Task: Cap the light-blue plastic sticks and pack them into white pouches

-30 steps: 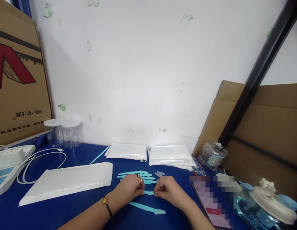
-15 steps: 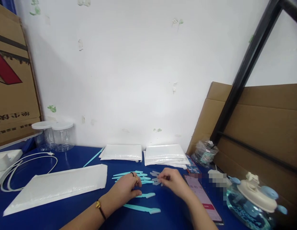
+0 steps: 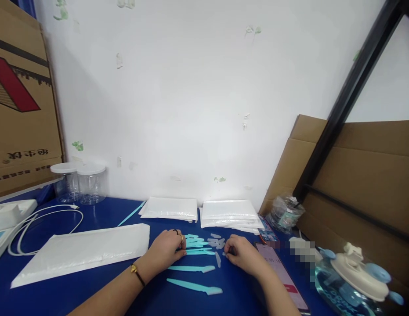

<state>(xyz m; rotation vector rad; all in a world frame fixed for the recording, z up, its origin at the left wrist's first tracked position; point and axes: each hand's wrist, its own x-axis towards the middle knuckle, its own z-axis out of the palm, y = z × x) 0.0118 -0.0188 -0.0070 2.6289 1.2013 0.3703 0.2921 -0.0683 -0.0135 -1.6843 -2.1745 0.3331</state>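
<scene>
My left hand (image 3: 169, 249), with a ring and a bracelet, has its thumb and fingers closed at the left ends of several turquoise razor-like sticks (image 3: 199, 252); what it grips is hidden. Nearer me, two more turquoise sticks (image 3: 194, 286) lie apart on the blue table. My right hand (image 3: 239, 252) is pinched at the right of a small pile of translucent caps (image 3: 216, 241), and a small translucent piece shows at its fingertips. One loose cap (image 3: 218, 259) lies between the hands.
White padded envelopes (image 3: 169, 208) are stacked by the wall, with another stack (image 3: 229, 213) beside them. A large envelope (image 3: 88, 248), clear jars (image 3: 92, 186) and a white cable (image 3: 48, 211) are left. Right are a phone (image 3: 283, 281), a wrapped jar (image 3: 285, 215) and a bottle (image 3: 349, 281).
My left hand has moved left along the sticks. My right hand has drawn back slightly from the cap pile, and a cap now lies loose below it. The view has shifted a little.
</scene>
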